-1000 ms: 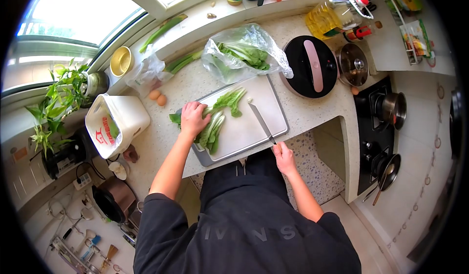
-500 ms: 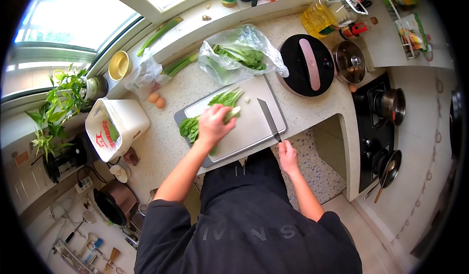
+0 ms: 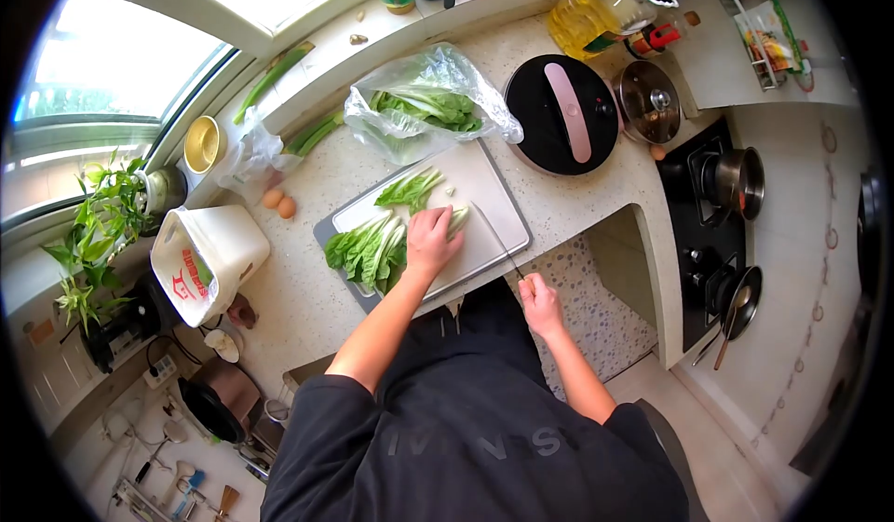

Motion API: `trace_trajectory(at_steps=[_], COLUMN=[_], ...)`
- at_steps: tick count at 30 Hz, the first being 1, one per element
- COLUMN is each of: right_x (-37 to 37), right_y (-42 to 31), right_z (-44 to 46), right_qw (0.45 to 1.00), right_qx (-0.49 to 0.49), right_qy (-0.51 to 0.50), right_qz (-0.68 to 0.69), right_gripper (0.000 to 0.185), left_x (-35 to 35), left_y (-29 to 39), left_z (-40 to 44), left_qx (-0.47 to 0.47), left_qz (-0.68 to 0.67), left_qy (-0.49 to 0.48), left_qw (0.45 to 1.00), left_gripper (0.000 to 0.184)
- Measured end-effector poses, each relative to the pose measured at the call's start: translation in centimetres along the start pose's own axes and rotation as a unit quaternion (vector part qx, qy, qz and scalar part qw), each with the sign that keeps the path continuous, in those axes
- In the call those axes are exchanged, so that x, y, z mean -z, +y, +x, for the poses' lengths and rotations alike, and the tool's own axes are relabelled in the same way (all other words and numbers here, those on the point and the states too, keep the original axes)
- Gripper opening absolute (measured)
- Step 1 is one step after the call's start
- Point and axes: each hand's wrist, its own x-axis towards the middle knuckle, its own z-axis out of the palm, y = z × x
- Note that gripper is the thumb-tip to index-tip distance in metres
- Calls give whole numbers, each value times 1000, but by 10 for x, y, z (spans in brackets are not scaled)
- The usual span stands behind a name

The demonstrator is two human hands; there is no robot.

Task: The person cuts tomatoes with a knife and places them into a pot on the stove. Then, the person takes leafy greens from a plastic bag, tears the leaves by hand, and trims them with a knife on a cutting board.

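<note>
On the cutting board (image 3: 484, 233) lies a bunch of leafy greens (image 3: 368, 250), its leaves toward the left and its pale stems toward the right. My left hand (image 3: 434, 241) is closed over the stem part. A separate leaf (image 3: 410, 189) rests just above, with a small white piece (image 3: 450, 190) beside it. My right hand (image 3: 541, 304) grips the handle of a knife (image 3: 496, 236). The blade reaches up over the board, right of the stem ends, and is seen nearly edge-on.
Behind the board, a clear plastic bag (image 3: 428, 103) holds more greens. A black cooker (image 3: 562, 115) stands to its right. Two eggs (image 3: 279, 203) and a white bin (image 3: 209, 259) are at the left. The stove (image 3: 703, 233) is at the far right.
My left hand has moved right, from the leaves to the stems, and the greens now lie together across the board. The knife blade has turned nearly edge-on. The view has shifted slightly.
</note>
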Motion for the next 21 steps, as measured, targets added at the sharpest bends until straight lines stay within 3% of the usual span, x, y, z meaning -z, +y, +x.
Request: trace_trajectory(at_steps=[21], right_x=[-3], right_y=[-7], right_z=[-7], right_qw=[998], right_qx=[-10], right_qy=[-54], right_qz=[-33], right_gripper=[38], left_x=[-9], left_y=[-9], left_z=[-18], left_qx=[-3], left_qz=[-33], left_qy=[4], left_qw=[999], left_gripper=[28])
